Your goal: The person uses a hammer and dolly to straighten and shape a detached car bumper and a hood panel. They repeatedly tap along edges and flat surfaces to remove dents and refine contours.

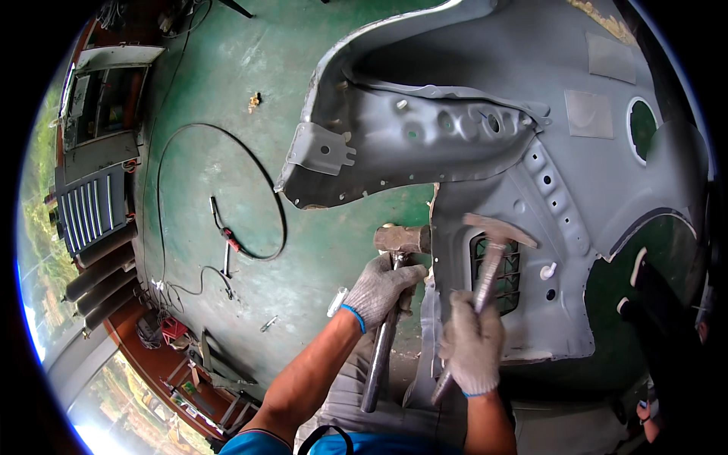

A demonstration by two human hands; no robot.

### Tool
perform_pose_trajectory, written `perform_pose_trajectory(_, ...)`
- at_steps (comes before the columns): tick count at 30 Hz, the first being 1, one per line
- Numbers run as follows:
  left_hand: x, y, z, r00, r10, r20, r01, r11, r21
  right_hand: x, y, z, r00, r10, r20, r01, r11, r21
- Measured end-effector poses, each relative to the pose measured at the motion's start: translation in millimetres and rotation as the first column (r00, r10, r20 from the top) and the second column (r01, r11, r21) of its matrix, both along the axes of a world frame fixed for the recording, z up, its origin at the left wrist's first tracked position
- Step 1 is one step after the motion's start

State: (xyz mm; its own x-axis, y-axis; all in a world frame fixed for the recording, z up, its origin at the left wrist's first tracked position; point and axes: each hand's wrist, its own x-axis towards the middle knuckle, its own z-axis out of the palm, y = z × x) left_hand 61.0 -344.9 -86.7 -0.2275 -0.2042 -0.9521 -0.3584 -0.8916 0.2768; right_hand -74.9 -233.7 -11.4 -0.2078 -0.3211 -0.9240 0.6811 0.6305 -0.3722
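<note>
My left hand (381, 291), in a knitted work glove with a blue cuff, is closed round the metal handle of a sledgehammer (402, 240). Its blocky, worn head sits against the left edge of a large grey car body panel (493, 205). In my right hand (473, 343), also gloved, a body hammer (494, 262) is gripped by its metal handle. The head of this hammer, long and slightly curved, is raised over the panel near a black slatted vent (500, 277). Whether it touches the panel I cannot tell.
A black hose (282, 220) loops over the green floor (227, 159) at left, near a red-handled tool (230, 240). A drawered tool cabinet (92, 208) and dark cylinders (102, 277) line the left wall. Another person's dark-clothed legs (658, 303) are at right.
</note>
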Motion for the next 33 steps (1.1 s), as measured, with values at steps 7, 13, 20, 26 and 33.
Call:
perform_pose_trajectory(7,12,7,2,0.996,0.085,0.006,-0.085,0.996,0.015,-11,2,12,0.994,0.038,0.101,-0.042,0.998,0.044)
perform_pose_trajectory(13,22,27,12,0.999,0.034,-0.017,-0.033,0.999,0.033,-1,39,15,0.998,-0.06,-0.021,0.062,0.993,0.099)
perform_pose_trajectory(20,21,42,24,0.992,0.034,0.12,-0.036,0.999,0.015,35,85,-11,0.963,0.267,0.025,-0.268,0.962,0.048)
perform_pose_trajectory(26,31,56,2,0.988,0.088,-0.125,-0.092,0.995,-0.025,32,78,-7,0.926,0.356,-0.126,-0.355,0.934,0.029)
perform_pose_trajectory(33,20,72,-14,0.99,0.121,-0.066,-0.124,0.992,-0.029,9,87,-10,0.897,0.413,-0.154,-0.41,0.91,0.055)
